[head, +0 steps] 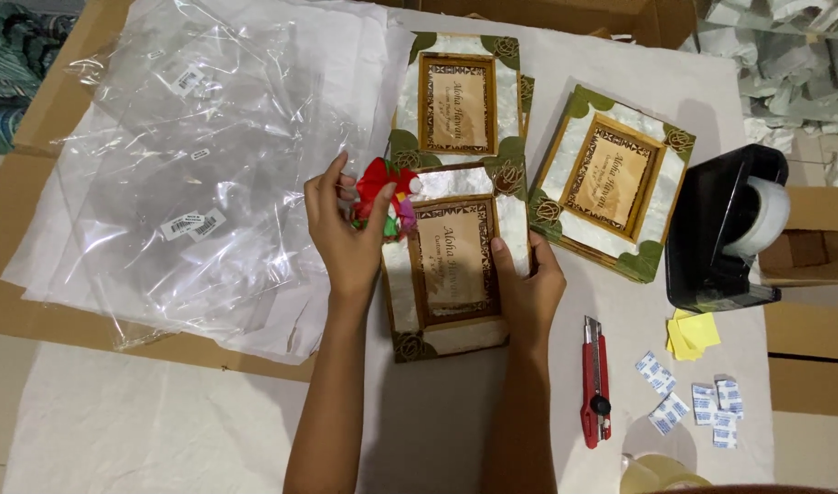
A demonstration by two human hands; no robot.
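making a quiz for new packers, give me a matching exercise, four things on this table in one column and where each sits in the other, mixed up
Things
1. box cutter
2. tape dispenser
3. clear plastic bags
4. sticky notes

Places
a. far left, spread over white paper
b. right edge, beside the tilted picture frame
c. just right of the right hand
d. in front of the tape dispenser, above the small white packets

Pairs: 1-c, 2-b, 3-a, 4-d

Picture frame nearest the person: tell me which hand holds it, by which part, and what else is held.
The right hand grips the frame by its right edge. The left hand holds a small red ornament at the frame's top-left corner.
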